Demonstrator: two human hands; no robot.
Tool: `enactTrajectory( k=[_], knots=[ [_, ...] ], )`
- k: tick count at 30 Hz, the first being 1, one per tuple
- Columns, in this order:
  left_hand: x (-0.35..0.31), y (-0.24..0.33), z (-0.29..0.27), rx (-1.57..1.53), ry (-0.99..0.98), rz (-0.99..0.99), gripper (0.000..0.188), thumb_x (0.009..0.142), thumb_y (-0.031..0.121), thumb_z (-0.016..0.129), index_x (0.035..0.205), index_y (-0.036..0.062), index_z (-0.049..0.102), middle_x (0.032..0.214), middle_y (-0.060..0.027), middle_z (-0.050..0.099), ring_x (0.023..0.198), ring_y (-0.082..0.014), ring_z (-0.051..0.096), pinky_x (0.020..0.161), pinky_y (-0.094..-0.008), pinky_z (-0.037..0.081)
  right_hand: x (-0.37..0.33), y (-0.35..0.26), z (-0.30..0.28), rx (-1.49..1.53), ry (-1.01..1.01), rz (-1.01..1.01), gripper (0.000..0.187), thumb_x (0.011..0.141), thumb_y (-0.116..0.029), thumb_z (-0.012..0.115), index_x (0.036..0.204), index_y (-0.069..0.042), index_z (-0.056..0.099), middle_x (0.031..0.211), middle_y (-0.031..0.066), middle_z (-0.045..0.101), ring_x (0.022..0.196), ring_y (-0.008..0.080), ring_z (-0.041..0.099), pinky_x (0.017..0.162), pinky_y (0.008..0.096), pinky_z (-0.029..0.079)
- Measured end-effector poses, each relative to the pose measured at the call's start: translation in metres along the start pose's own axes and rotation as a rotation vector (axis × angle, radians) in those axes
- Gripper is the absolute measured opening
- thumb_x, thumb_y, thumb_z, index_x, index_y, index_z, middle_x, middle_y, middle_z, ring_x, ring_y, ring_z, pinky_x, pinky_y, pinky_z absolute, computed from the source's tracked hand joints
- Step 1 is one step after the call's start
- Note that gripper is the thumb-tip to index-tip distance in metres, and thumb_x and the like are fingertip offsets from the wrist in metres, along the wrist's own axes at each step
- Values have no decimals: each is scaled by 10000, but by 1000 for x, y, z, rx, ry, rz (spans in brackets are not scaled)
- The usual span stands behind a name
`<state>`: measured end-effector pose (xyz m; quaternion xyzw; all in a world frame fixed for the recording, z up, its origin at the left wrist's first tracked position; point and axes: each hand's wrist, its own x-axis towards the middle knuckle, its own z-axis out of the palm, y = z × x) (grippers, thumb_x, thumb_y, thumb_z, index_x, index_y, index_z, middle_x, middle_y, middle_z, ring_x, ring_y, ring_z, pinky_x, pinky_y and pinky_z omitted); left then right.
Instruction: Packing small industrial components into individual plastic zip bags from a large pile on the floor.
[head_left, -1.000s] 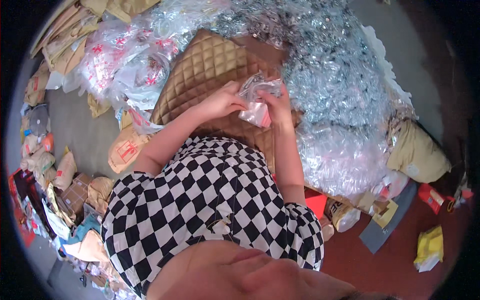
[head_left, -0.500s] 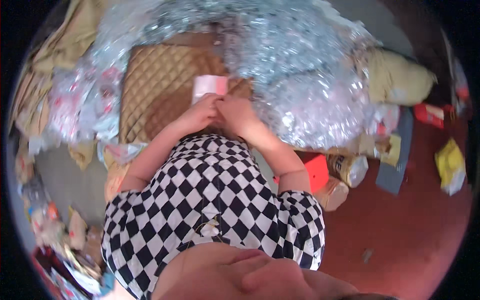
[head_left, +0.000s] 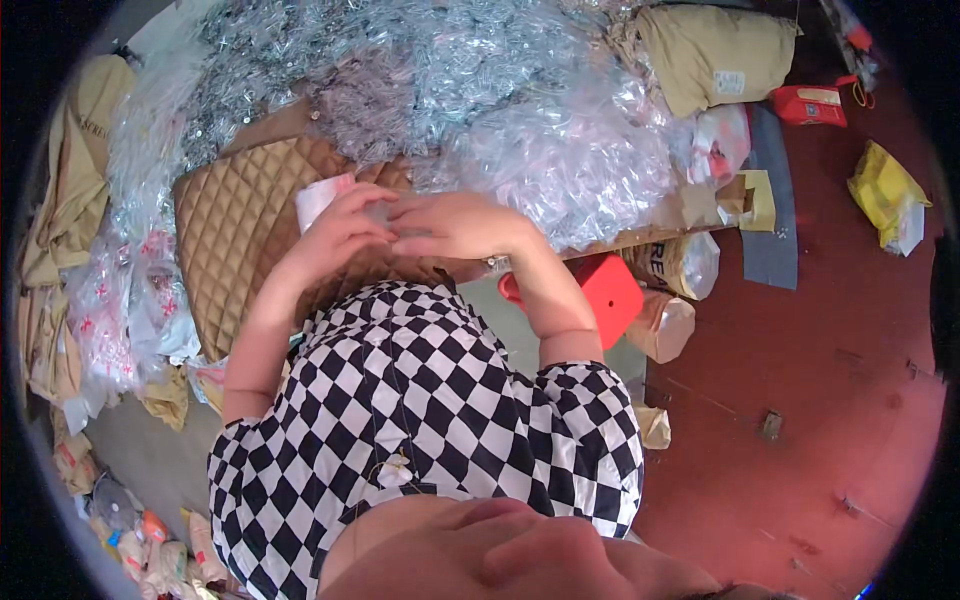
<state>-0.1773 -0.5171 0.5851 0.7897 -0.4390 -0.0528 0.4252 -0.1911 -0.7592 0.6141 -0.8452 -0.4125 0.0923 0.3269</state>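
Note:
My left hand (head_left: 345, 232) is over the near part of a brown quilted pad (head_left: 235, 220), its fingers stretched and fanned apart toward the right. Facing it, my right hand (head_left: 455, 226) reaches in with fingers extended to the left, back of the hand up. The fingertips of both hands nearly meet. A pale see-through patch shows between them, too blurred to name. A small white and pink packet (head_left: 320, 200) lies on the pad just beyond my left hand, partly covered by it. Both thumbs are mostly hidden.
A big heap of clear plastic pieces (head_left: 500, 90) covers the table beyond and to the right of the pad. Clear bags with red marks (head_left: 110, 320) lie at left. A red plastic stool (head_left: 608, 300) stands by my right arm. A tan sack (head_left: 715, 60) sits far right.
My view has shifted, so the pad and heap sit further left and higher. My hands, earlier pressed together below the packet, now have their fingers spread and fingertips facing.

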Motion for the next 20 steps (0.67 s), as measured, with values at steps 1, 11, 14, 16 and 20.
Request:
enactTrajectory(
  k=[1, 11, 14, 16, 20],
  knots=[
    [11, 2, -5, -56, -15, 22, 115, 792, 74, 675, 904, 86, 698, 1283, -87, 537, 1225, -301, 458, 1028, -411, 355, -1, -10, -17, -63, -88, 50, 249, 864, -276, 567, 954, -66, 668, 893, 162, 674, 836, 354, 658, 725, 460, 516],
    [41, -57, 27, 122, 472, -369, 314, 820, 166, 670, 1117, 76, 628, 1225, -138, 557, 1210, -327, 474, 1021, -416, 374, -109, 108, -114, 450, 664, 684, 318, 904, -230, 483, 1087, -59, 679, 926, 62, 709, 777, 157, 682, 559, 260, 498],
    [-39, -106, 58, 435, 210, -476, 535, 773, 261, 727, 1216, 14, 558, 1234, -199, 510, 1146, -372, 491, 990, -443, 403, -155, 137, -161, 409, 1149, 713, 404, 957, -372, 499, 1202, -66, 596, 993, 120, 699, 872, 202, 680, 639, 327, 557],
    [-65, -88, 74, 465, 145, -523, 599, 765, 280, 735, 1250, -1, 522, 1243, -203, 496, 1129, -380, 497, 980, -443, 410, -184, 177, -168, 532, 1426, 737, 449, 956, -360, 506, 1318, -94, 509, 1149, 148, 647, 1022, 225, 643, 717, 378, 562],
    [-103, -106, 90, 519, 49, -596, 713, 760, 309, 737, 1329, 1, 438, 1283, -188, 460, 1123, -400, 493, 981, -443, 412, -206, 244, -157, 655, 1538, 765, 544, 973, -301, 462, 1467, -144, 298, 1388, 147, 484, 1238, 254, 515, 917, 478, 500]
  ],
)
